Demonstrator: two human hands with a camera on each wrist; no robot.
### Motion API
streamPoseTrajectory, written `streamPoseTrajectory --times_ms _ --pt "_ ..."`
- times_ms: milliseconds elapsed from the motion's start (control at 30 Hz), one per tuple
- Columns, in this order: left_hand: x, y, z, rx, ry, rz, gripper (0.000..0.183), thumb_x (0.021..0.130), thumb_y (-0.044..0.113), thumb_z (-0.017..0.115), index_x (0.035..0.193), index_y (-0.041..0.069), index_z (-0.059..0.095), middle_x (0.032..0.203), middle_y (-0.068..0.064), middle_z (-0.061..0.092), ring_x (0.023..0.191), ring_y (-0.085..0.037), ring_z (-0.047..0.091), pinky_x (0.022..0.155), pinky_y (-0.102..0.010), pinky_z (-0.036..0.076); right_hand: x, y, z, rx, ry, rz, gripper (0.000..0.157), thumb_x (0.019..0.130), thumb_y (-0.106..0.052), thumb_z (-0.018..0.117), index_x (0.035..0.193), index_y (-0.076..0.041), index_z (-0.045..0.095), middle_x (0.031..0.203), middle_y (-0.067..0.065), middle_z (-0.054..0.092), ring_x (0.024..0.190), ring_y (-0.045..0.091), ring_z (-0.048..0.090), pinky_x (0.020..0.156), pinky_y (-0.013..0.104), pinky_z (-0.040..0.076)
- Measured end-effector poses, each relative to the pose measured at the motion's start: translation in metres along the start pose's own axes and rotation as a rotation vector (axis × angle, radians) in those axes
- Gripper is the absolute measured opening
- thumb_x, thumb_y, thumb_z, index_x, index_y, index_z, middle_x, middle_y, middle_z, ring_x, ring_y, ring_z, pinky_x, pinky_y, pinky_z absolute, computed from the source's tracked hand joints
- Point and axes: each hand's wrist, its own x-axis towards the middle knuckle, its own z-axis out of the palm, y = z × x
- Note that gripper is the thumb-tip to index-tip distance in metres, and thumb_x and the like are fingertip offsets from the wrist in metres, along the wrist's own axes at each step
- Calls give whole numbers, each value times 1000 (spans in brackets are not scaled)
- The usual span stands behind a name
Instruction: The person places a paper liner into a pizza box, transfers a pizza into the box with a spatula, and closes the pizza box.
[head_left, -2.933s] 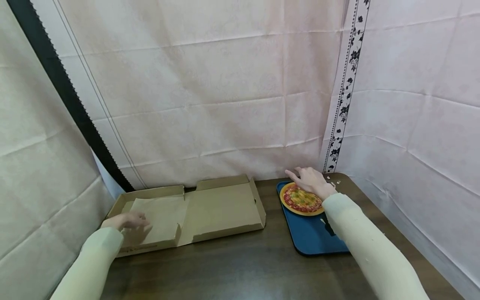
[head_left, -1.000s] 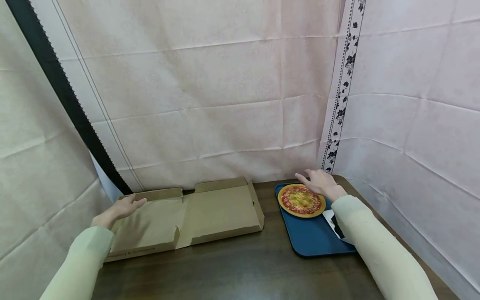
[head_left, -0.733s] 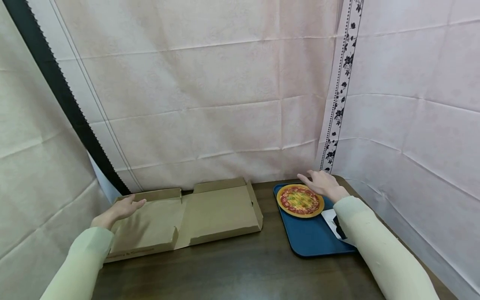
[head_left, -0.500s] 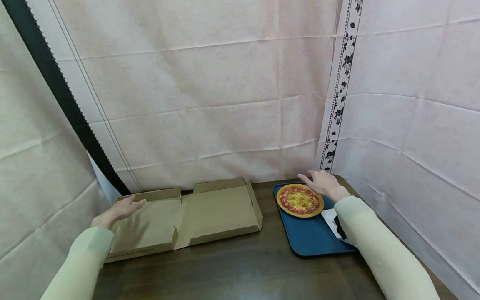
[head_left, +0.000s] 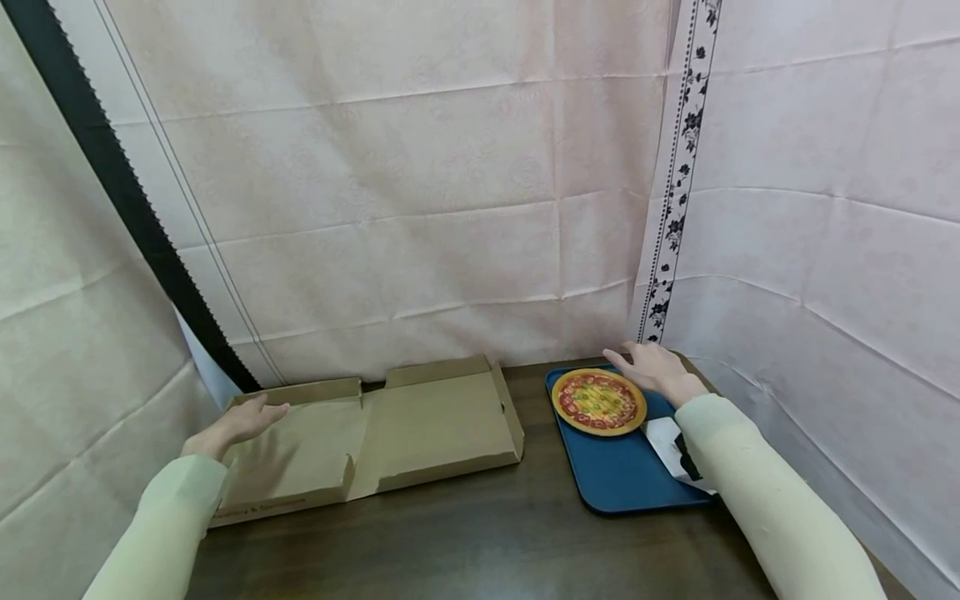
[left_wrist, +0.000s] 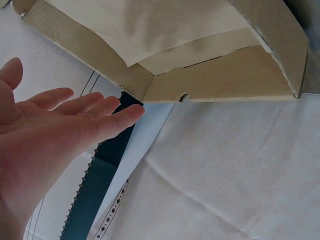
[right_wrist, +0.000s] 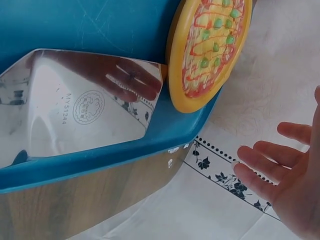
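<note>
My left hand point(head_left: 240, 422), palm turned inward and fingers stretched, hovers by the left side of an open cardboard pizza box point(head_left: 442, 421). Nothing is in this hand. A sheet of brown paper point(left_wrist: 165, 30) lines the box's left half. On the right, a round pizza point(head_left: 598, 402) with an orange rim lies at the back of a blue tray point(head_left: 622, 475). Just beyond the pizza's right side, my right hand point(head_left: 651, 369) is held with fingers extended and nothing in it. A shiny metal spatula point(right_wrist: 90, 102) lies on the tray beside the pizza; my right forearm hides part of it.
Box and tray stand on a dark wooden table point(head_left: 420, 542), with bare wood between them. Pale cloth point(head_left: 420, 183) hangs behind and on both sides. Small white bits point(right_wrist: 172, 155) lie on the table by the tray's edge.
My left hand has risen from low over the paper toward the box's left side, fingers straightening. The right hand has shifted right, away from the pizza, uncovering more of the spatula.
</note>
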Motion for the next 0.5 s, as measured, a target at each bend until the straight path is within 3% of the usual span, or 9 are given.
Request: streamPoseTrajectory --times_ms 500 --pt "0 1 2 23 5 7 85 103 50 27 140 -26 10 143 -49 12 130 -65 18 105 -70 24 -4 14 -4 -14 -9 23 78 100 -59 29 141 6 43 135 34 50 121 51 51 97 62 42"
